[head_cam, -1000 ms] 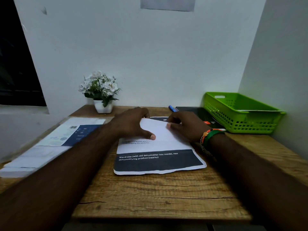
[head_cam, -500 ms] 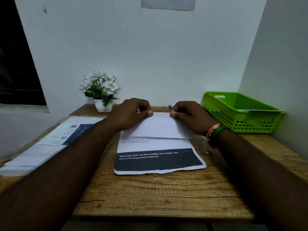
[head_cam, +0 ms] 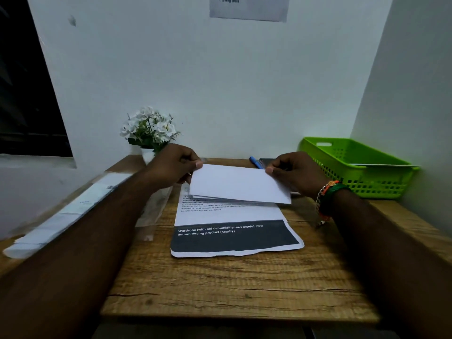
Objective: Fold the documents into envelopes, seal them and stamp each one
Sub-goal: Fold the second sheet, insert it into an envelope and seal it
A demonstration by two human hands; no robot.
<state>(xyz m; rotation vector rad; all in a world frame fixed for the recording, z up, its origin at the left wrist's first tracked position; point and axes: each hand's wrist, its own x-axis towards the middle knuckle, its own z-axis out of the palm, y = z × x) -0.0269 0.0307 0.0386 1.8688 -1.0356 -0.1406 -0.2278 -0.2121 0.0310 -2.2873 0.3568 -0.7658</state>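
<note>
White printed paper document (head_cam: 234,211), dark band at near edge: lay on wooden table (head_cam: 220,289), far part folded over and lifted. Light, limp, easily creased. Pinched at both far corners: left hand (head_cam: 175,165), right hand (head_cam: 294,172), each grip clamped on sheet.

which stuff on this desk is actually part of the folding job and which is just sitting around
In use:
- printed document, its top part folded over and lifted
- left hand and right hand, each pinching a corner of the fold
- stack of envelopes at the left edge
- green basket, one paper in it

Lying about:
- flower pot
- blue pen
- wall notice
</note>
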